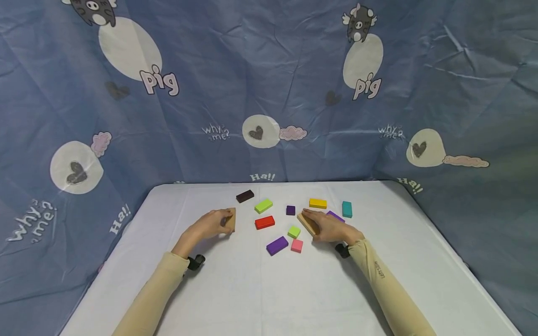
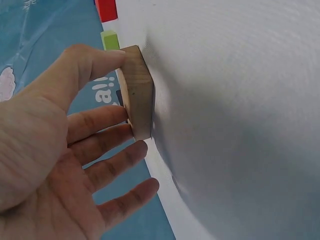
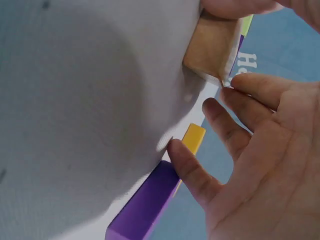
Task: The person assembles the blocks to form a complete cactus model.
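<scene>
On the left side of the table my left hand (image 1: 212, 223) pinches a plain wooden block (image 1: 232, 219) by its two ends, between thumb and fingers. The left wrist view shows the thumb at one end of that block (image 2: 139, 95), with the ring and little fingers spread free. To the right, my right hand (image 1: 330, 227) pinches a second wooden block (image 1: 307, 225) that lies at a slant. A purple block (image 3: 145, 205) sits beside this hand, overlapped by the little fingertip in the right wrist view.
Between the hands lie a red block (image 1: 265, 222), a lime block (image 1: 263, 206), a dark purple cube (image 1: 291, 210), a small lime block (image 1: 294, 231), a pink block (image 1: 296, 246) and a purple block (image 1: 277, 246). Black (image 1: 245, 196), yellow (image 1: 318, 203) and teal (image 1: 346, 209) blocks lie farther back.
</scene>
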`<state>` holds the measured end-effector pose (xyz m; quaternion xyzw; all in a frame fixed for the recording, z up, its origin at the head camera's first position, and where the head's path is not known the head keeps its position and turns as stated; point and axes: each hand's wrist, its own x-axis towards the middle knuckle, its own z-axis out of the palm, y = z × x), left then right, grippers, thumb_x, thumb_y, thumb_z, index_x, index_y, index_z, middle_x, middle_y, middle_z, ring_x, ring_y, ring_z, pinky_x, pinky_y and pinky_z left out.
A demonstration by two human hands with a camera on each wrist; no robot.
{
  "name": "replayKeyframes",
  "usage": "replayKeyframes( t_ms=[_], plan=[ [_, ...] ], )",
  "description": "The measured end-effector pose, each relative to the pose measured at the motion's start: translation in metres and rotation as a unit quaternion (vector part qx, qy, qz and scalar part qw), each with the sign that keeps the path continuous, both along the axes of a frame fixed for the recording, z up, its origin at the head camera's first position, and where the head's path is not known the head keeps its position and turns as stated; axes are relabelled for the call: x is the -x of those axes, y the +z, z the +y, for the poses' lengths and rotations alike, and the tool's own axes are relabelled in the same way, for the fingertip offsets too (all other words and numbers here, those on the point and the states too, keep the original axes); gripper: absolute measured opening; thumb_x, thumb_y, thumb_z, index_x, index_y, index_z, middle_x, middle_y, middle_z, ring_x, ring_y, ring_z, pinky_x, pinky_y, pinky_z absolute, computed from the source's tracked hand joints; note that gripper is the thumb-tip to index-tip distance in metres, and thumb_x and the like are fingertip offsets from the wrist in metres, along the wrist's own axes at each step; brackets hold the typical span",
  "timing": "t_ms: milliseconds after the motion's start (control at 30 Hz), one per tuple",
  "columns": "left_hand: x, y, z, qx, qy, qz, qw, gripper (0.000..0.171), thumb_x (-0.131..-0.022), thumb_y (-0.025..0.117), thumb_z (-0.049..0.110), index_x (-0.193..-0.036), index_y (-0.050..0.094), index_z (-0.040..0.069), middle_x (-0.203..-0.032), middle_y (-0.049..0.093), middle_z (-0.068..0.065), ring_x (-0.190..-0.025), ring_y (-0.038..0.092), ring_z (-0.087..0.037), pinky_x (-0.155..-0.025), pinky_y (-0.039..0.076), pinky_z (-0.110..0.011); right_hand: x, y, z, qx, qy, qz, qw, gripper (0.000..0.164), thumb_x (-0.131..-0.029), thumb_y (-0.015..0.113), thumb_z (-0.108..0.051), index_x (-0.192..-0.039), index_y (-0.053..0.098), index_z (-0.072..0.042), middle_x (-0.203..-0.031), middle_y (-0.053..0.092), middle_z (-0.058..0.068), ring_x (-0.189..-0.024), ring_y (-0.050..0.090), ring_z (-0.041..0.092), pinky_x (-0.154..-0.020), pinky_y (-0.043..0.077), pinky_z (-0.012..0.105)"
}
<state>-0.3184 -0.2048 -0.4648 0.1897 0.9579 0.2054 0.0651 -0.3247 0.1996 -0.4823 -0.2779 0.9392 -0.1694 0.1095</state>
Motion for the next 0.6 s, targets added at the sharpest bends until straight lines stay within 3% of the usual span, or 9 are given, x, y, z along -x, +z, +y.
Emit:
replayKeyframes(
  t_ms=[300, 600],
  plan=[
    [-0.004, 0.003, 0.004, 0.009, -0.003, 0.009, 0.9999, 0.059, -0.083, 0.076, 0.023, -0.13, 0.055, -0.007, -0.131, 0.057, -0.024, -0.109, 0.06, -0.031, -0.095, 0.047, -0.045, -0.001, -0.002, 0.0, 0.009, 0.011, 0.011, 1.0, 0.087, -0.078, 0.074, -0.02, -0.152, 0.029, -0.012, -0.158, 0.029, 0.007, -0.141, 0.032, 0.028, -0.111, 0.031, 0.051],
    [-0.018, 0.014, 0.019, 0.08, -0.022, 0.039, 0.9958, 0.051, -0.078, 0.08, 0.025, -0.116, 0.065, -0.005, -0.11, 0.068, -0.016, -0.098, 0.063, -0.03, -0.086, 0.05, -0.042, 0.001, -0.004, 0.001, 0.001, 0.011, 0.016, 1.0, 0.088, -0.076, 0.075, -0.024, -0.152, 0.031, -0.012, -0.157, 0.029, 0.009, -0.139, 0.032, 0.028, -0.11, 0.032, 0.051]
  ],
)
